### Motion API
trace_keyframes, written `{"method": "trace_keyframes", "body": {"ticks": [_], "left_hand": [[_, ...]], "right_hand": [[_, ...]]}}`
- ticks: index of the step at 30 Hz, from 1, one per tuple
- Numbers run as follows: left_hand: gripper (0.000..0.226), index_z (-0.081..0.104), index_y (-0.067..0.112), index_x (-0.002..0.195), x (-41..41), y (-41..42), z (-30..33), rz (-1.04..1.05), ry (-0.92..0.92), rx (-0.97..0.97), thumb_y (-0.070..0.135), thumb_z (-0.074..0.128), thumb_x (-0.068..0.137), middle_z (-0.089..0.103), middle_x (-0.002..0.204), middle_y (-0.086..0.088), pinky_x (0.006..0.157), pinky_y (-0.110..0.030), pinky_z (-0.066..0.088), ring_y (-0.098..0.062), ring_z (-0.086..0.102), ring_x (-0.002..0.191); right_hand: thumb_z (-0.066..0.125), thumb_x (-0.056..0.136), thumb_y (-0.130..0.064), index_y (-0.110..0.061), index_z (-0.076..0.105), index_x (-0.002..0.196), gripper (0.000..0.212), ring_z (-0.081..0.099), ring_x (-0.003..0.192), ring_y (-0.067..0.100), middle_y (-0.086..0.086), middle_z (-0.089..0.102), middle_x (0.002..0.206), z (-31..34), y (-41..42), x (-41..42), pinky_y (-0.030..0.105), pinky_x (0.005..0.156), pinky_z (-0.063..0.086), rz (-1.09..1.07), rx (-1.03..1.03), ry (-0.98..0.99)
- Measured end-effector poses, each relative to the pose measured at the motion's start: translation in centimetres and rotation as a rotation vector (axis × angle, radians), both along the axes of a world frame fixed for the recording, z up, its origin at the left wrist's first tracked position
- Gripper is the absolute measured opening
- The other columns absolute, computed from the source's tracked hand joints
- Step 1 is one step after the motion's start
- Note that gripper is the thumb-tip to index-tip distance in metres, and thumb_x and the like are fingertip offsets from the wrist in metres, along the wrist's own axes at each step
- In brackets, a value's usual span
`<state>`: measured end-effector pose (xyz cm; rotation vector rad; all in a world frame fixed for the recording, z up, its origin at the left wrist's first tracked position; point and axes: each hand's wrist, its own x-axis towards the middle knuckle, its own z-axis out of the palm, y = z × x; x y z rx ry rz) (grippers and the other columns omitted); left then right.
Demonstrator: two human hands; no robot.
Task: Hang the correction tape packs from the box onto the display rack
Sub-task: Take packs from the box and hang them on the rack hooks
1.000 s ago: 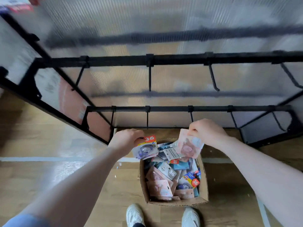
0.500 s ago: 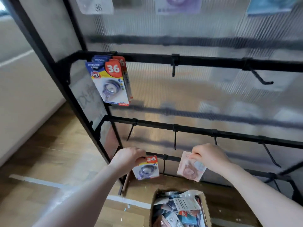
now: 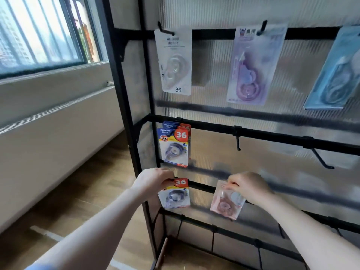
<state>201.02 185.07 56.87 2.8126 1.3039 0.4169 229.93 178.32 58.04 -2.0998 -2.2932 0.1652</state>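
My left hand (image 3: 153, 181) pinches the top of a blue correction tape pack (image 3: 174, 194) with a red "36" corner, just below a small stack of matching packs (image 3: 173, 146) hanging at the left end of the second bar. My right hand (image 3: 248, 187) grips a pink pack (image 3: 226, 204) by its upper edge, in front of the third bar. The black display rack (image 3: 124, 90) with a ribbed clear back panel fills the view. The box is out of sight.
On the top bar hang a white pack (image 3: 175, 61), a purple pack (image 3: 251, 65) and a light blue pack (image 3: 335, 73). Two bare hooks (image 3: 238, 142) (image 3: 321, 159) stick out of the second bar. A window and a low wall are at left, over wooden floor.
My view has swung up from the box to the rack. Both hands have risen with their packs from above the box to the rack's third bar.
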Motion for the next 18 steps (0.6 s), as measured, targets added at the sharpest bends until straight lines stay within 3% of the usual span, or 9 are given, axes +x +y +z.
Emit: {"method": "trace_keyframes", "body": {"ticks": [4, 7, 13, 18], "left_hand": [[0.028, 0.066, 0.024, 0.103, -1.3, 1.0, 3.2, 0.003, -0.073, 0.082, 0.045, 0.056, 0.088, 0.066, 0.095, 0.006, 0.063, -0.020, 0.040, -0.016, 0.062, 0.084], [0.026, 0.067, 0.024, 0.100, -1.9, 2.1, 5.2, 0.007, -0.151, 0.126, 0.045, 0.058, 0.087, 0.066, 0.094, 0.008, 0.063, -0.020, 0.044, -0.013, 0.062, 0.082], [0.029, 0.067, 0.021, 0.096, -1.8, 3.9, 8.3, -0.028, -0.227, 0.231, 0.045, 0.054, 0.085, 0.067, 0.091, 0.004, 0.061, -0.026, 0.048, -0.015, 0.063, 0.078], [0.039, 0.068, 0.022, 0.093, -1.4, 5.2, 9.1, -0.059, -0.260, 0.310, 0.052, 0.045, 0.083, 0.067, 0.084, 0.005, 0.055, -0.026, 0.048, -0.017, 0.063, 0.070]], "right_hand": [[0.045, 0.098, -0.035, -0.023, 0.045, 0.069, 0.031, 0.046, 0.061, 0.010, -0.010, 0.046, 0.065, 2.0, 1.0, -1.3, 0.019, 0.049, 0.026, 0.047, 0.049, -0.053], [0.043, 0.099, -0.032, -0.026, 0.035, 0.061, 0.039, 0.036, 0.052, 0.000, -0.013, 0.039, 0.060, 3.4, 1.5, -2.2, 0.019, 0.045, 0.024, 0.055, 0.085, -0.086], [0.042, 0.099, -0.032, -0.021, 0.059, 0.081, 0.027, 0.051, 0.066, 0.008, -0.010, 0.054, 0.074, 4.9, 2.0, -2.9, 0.016, 0.047, 0.029, 0.057, 0.114, -0.030], [0.038, 0.100, -0.031, -0.023, 0.052, 0.079, 0.026, 0.046, 0.061, 0.004, -0.015, 0.045, 0.066, 5.8, 2.0, -3.0, 0.016, 0.048, 0.030, 0.076, 0.104, -0.057]]}}
